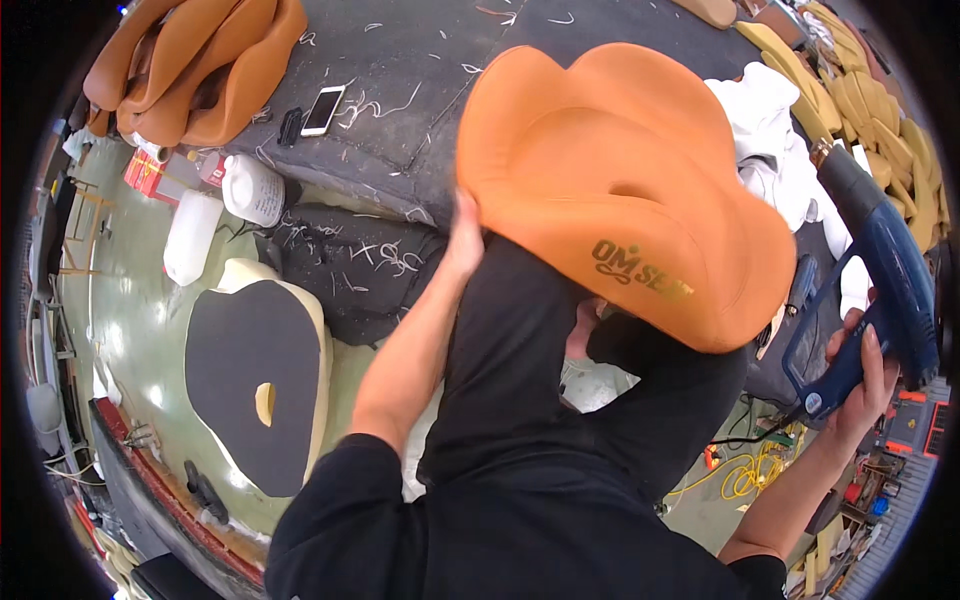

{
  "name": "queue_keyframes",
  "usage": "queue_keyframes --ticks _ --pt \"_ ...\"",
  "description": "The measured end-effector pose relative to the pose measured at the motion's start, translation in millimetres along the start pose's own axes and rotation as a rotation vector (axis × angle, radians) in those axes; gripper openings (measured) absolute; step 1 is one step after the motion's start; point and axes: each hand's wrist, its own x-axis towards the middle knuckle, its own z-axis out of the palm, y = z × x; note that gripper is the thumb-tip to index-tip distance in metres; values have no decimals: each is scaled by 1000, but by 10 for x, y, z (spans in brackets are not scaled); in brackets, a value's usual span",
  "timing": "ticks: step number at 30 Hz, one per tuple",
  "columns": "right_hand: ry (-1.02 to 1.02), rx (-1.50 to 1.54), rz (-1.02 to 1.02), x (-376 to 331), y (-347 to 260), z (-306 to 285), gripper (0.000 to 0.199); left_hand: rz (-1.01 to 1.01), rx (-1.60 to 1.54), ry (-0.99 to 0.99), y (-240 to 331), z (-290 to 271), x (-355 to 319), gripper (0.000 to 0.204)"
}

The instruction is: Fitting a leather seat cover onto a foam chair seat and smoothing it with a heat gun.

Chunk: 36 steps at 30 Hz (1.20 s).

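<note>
An orange leather-look seat cushion with dark lettering on its front face rests tilted over my knees and the bench edge. My left hand holds the cushion's left edge, thumb along the side; the rest of the fingers are hidden beneath it. Off to the right, my right hand is wrapped round the handle of a dark blue heat gun. Its metal nozzle points up and away, beyond the cushion's right side. A gap separates the gun from the cushion.
On the dark bench lie a white phone and thread scraps. Stacked orange cushions stand far left. White jugs and a grey-faced foam pad are at left. White cloth and a yellow cable are at right.
</note>
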Motion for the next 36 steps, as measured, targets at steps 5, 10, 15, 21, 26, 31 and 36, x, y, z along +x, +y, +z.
queue_keyframes --ticks 5,10,15,21,26,31,36 --pt "-60 18 13 80 84 217 48 -6 -252 -768 19 -685 -255 94" --pt "-140 16 25 21 111 478 46 -218 -691 -723 124 -479 -371 96" --pt "-265 34 98 75 13 835 48 -187 -712 -622 557 -359 -234 89" --pt "-583 107 241 84 65 1411 48 -797 -1174 -286 762 -411 -341 81" --pt "-726 87 261 62 138 1719 37 -737 -1090 -192 1062 -355 -554 72" --pt "-642 128 213 47 133 1764 39 -520 -924 -50 1077 -194 -777 61" --pt "-601 151 258 20 152 1757 51 -516 -802 194 1048 71 -698 105"
